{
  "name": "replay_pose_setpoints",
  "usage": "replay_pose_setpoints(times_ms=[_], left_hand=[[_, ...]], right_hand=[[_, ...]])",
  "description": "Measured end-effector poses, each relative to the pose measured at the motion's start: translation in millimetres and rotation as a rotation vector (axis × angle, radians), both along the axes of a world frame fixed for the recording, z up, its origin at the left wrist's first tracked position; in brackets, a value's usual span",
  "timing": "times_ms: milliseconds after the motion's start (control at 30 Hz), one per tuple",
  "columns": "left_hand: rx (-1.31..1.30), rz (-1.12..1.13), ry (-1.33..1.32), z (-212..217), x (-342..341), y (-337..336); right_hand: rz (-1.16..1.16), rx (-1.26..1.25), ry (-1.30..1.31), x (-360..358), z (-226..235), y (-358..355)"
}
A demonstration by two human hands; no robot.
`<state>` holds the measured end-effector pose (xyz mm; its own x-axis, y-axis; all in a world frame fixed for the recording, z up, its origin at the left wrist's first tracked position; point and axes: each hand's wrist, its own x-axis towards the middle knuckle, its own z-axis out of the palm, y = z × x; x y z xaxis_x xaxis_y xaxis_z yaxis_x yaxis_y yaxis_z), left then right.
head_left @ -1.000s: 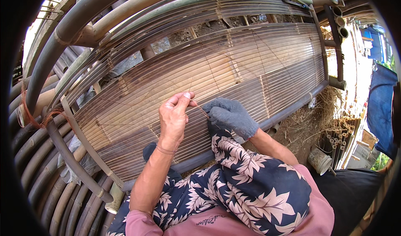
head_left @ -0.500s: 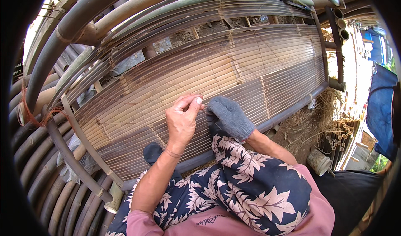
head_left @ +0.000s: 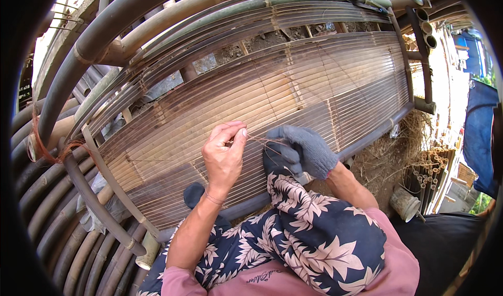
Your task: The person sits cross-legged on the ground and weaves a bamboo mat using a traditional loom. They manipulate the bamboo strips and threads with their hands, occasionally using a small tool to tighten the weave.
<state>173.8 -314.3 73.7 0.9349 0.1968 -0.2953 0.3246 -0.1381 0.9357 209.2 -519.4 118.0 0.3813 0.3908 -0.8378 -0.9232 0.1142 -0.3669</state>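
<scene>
My bare left hand [head_left: 222, 160] pinches thin reddish-brown strings [head_left: 258, 138] between thumb and fingers. In a grey knitted glove, my right hand [head_left: 310, 152] has its fingers curled on the other end, just to the right. The strings stretch across the short gap between both hands, with loose ends fanning out beside the glove. Both hands are above the near side of a long bamboo slat panel [head_left: 230, 102]. Dark bamboo poles frame the panel, and thin strings lie across its slats. My raised knee, in leaf-patterned cloth, is under the gloved hand.
Thick bamboo poles [head_left: 94, 34] curve along the far left, with several stacked at lower left [head_left: 68, 249]. A bunch of orange-brown strings [head_left: 65, 148] hangs on the left poles. To the right are a bucket [head_left: 406, 204], cut bamboo tubes [head_left: 432, 167] and a blue cloth [head_left: 479, 136].
My hands have drawn apart: the left moved slightly left, the gloved right moved right and turned. More of the strings shows between them.
</scene>
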Motion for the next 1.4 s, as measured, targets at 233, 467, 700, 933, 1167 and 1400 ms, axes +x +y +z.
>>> replay_pose_setpoints(times_ms=[233, 467, 700, 933, 1167, 1400], left_hand=[[-0.334, 0.016, 0.501, 46, 7, 34], [0.147, 0.011, 0.377, 138, 23, 98], [0.78, -0.369, -0.129, 206, 33, 90], [0.507, -0.406, -0.119, 235, 45, 65], [0.451, -0.376, -0.018, 279, 46, 61], [-0.068, -0.244, 0.166, 309, 47, 73]], right_hand=[[0.022, 0.265, -0.102, 1, 26, -24], [0.018, 1.002, -0.176, 27, 38, 30], [0.602, 0.482, -0.565, 69, 100, 64], [0.545, 0.187, -0.902, 60, 122, 73], [0.407, -0.343, -1.932, 67, 150, 56], [0.704, -0.561, -2.08, 72, 198, 49]])
